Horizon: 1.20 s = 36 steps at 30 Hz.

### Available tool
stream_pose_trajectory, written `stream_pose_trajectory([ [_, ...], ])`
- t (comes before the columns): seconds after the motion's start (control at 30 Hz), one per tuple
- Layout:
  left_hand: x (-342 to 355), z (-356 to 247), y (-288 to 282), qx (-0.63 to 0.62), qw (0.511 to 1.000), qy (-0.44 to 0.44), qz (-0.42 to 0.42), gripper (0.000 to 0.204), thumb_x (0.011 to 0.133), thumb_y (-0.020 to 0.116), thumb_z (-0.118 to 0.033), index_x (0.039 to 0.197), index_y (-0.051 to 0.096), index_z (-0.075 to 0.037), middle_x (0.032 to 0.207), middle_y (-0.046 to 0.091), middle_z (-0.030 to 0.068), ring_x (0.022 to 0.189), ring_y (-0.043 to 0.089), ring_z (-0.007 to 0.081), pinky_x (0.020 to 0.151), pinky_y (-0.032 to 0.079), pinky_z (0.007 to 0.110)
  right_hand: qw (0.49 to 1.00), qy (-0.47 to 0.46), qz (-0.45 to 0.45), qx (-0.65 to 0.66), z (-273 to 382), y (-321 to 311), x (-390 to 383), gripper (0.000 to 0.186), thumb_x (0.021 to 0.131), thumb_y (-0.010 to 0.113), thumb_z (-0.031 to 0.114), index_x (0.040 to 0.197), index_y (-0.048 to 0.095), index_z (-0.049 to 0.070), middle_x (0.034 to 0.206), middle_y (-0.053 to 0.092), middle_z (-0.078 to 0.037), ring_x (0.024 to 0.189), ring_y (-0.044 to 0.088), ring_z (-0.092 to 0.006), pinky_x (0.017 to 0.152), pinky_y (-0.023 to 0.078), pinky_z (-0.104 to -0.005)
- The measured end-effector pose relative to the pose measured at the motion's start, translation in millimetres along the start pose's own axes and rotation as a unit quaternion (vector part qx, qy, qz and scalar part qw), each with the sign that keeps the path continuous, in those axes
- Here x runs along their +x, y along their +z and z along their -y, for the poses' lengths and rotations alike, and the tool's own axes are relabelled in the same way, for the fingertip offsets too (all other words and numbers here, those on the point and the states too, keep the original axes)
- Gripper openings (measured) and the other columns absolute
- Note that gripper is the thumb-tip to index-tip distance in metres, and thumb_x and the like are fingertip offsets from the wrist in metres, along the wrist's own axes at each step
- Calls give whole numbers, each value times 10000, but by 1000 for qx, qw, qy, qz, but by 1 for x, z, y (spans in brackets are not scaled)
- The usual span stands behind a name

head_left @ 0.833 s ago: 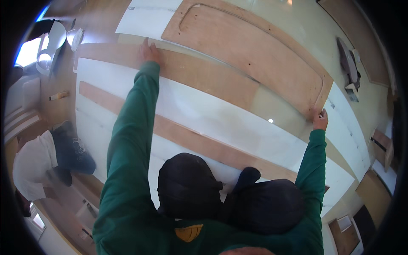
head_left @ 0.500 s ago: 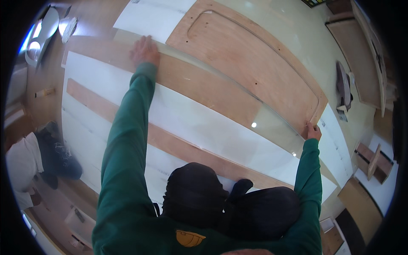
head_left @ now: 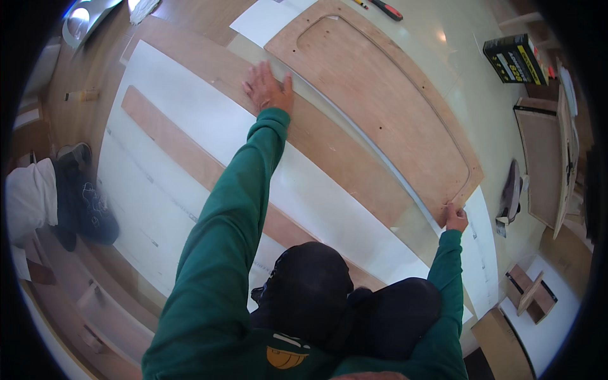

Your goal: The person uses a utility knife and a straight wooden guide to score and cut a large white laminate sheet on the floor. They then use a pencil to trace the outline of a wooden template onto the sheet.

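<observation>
My left hand (head_left: 269,87) lies palm down with fingers spread on a long thin wooden strip (head_left: 329,152). It is holding nothing. The strip runs diagonally from the upper left toward the lower right. Beyond it is a curved wooden panel (head_left: 373,95) with a groove near its outer edge and several small holes. A narrow gap separates the strip from the panel's near edge. My right hand (head_left: 456,217) pinches the panel's near right corner, its fingers closed. Under the strip's near side lies a white sheet (head_left: 196,114), with a second wooden strip (head_left: 171,136) on it.
A person's legs (head_left: 82,190) are at the left. A red-handled tool (head_left: 387,9) lies at the far edge, and a black and yellow can (head_left: 516,60) stands at the far right. A shoe (head_left: 510,190) and wooden pieces (head_left: 531,292) sit along the right.
The view has turned. My left hand has moved right with the long strip, whose near end now reaches closer to the panel's right corner. My right hand keeps its pinch there.
</observation>
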<state>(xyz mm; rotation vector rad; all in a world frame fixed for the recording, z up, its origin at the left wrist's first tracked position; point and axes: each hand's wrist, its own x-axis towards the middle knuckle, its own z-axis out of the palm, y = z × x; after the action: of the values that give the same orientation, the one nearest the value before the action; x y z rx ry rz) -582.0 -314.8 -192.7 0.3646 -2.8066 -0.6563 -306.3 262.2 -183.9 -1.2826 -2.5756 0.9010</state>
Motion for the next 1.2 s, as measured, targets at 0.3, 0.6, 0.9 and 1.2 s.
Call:
stream_pose_trajectory([
  [0.3, 5, -14, -16, 54, 995, 6, 81, 668, 950, 411, -523, 1470, 324, -111, 1494, 399, 68, 1443, 165, 383, 1133, 13, 639, 998, 9, 56, 19, 104, 64, -41, 505, 755, 794, 337, 993, 642, -81, 908, 685, -130, 818, 630, -198, 745, 510, -317],
  [0.6, 7, -17, -25, 40, 991, 6, 129, 686, 930, 499, -474, 1486, 285, -134, 1521, 351, 49, 1452, 129, 384, 1113, 3, 670, 994, 9, 106, -38, 107, 62, -24, 580, 698, 844, 358, 979, 554, -59, 925, 614, -125, 832, 568, -192, 740, 482, -322],
  [0.9, 14, -14, -27, 22, 985, -31, 165, 709, 899, 572, -438, 1473, 308, -117, 1509, 363, 55, 1446, 162, 363, 1105, 56, 679, 944, 209, 236, -99, 107, 56, 18, 569, 756, 780, 374, 1053, 481, -8, 936, 577, -129, 817, 558, -236, 688, 518, -406],
  [1.2, 82, 22, -38, -4, 997, 54, -60, 651, 821, 694, -322, 1377, 455, -83, 1392, 488, 109, 1337, 394, 305, 1115, 211, 584, 968, 195, 116, -103, 120, 64, -24, 645, 790, 725, 459, 1154, 493, -20, 1060, 573, -180, 916, 565, -308, 731, 501, -468],
])
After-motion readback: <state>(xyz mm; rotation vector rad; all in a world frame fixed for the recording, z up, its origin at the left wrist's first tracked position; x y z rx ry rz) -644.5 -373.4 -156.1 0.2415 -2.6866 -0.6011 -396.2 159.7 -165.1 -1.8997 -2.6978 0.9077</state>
